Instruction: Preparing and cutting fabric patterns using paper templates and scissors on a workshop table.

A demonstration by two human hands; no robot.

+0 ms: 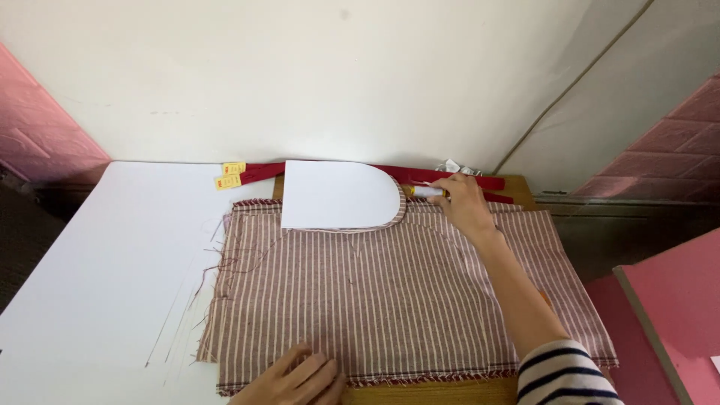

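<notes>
A piece of maroon cloth with white stripes (pixel 390 292) lies flat on a wooden table (pixel 517 184). A white paper pattern (pixel 337 195) with a rounded right end rests on the cloth's far edge. My right hand (pixel 465 206) reaches to the far edge, just right of the pattern, and grips a small white marker with a yellow band (pixel 426 192). My left hand (pixel 296 379) lies flat, fingers spread, on the near edge of the cloth.
A large white sheet (pixel 105 262) covers the surface to the left. A red strap (pixel 450 174) with yellow tags (pixel 229 176) runs along the wall behind the cloth. Pink foam boards (pixel 667 300) stand at the right. Loose threads hang off the cloth's left edge.
</notes>
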